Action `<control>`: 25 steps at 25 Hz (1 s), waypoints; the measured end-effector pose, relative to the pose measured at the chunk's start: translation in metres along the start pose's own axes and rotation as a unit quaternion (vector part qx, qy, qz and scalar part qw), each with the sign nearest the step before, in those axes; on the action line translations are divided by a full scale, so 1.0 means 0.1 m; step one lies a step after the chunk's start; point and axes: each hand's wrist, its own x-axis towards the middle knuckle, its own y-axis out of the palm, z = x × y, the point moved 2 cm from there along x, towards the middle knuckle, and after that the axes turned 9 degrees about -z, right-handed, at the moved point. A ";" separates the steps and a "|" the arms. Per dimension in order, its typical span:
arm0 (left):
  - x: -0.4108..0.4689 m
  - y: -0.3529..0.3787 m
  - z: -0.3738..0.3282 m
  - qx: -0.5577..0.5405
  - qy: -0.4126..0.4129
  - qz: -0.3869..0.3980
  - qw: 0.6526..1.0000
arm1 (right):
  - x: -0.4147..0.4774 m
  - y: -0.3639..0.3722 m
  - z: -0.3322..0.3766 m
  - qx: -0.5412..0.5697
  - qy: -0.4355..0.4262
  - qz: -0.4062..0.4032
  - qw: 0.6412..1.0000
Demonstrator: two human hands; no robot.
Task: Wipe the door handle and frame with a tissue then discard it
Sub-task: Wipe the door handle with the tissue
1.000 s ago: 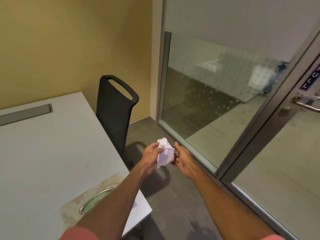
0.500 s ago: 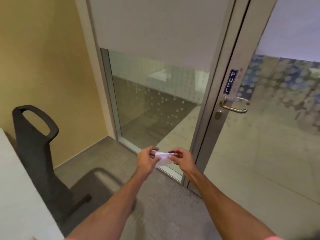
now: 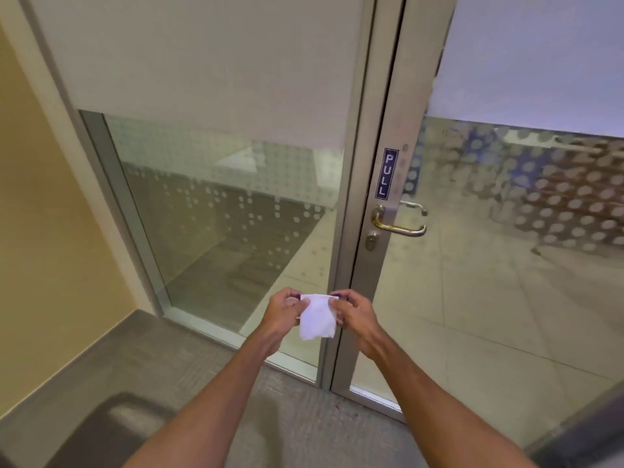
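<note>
A white tissue hangs folded between my two hands at the middle of the view. My left hand pinches its upper left corner and my right hand pinches its upper right corner. Above and to the right, a brass lever door handle sits on the grey metal door frame, under a blue PULL sign. A keyhole lies just below the handle. Both hands are well below the handle and apart from the door.
A fixed glass panel with frosted dots fills the left of the frame, the glass door the right. A yellow wall stands at far left. Grey carpet lies underfoot, with a dark shadow at bottom left.
My view has swung right from the table and black chair to face the door, and come closer. The tissue has been spread flatter between both hands.
</note>
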 end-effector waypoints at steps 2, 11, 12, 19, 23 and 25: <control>0.29 0.10 -0.09 -0.019 -0.003 0.020 1.000 | 0.22 0.03 0.07 0.044 0.014 -0.006 0.999; 1.35 0.51 -0.63 -0.035 0.026 0.107 0.993 | 0.97 0.25 0.36 0.186 0.034 -0.018 0.982; 1.41 0.56 -0.69 -0.016 0.042 0.113 0.993 | 1.02 0.24 0.40 0.175 0.032 -0.039 0.983; 1.79 0.95 -1.27 0.331 0.486 -0.040 0.808 | 1.39 -0.12 0.88 0.096 -0.077 -0.230 0.966; 1.98 1.29 -1.63 0.396 0.624 -0.100 0.666 | 1.47 -0.41 1.36 -0.014 -0.196 -0.269 0.943; 2.09 1.46 -1.82 0.392 0.650 -0.110 0.642 | 1.52 -0.59 1.55 -0.126 -0.241 -0.298 0.915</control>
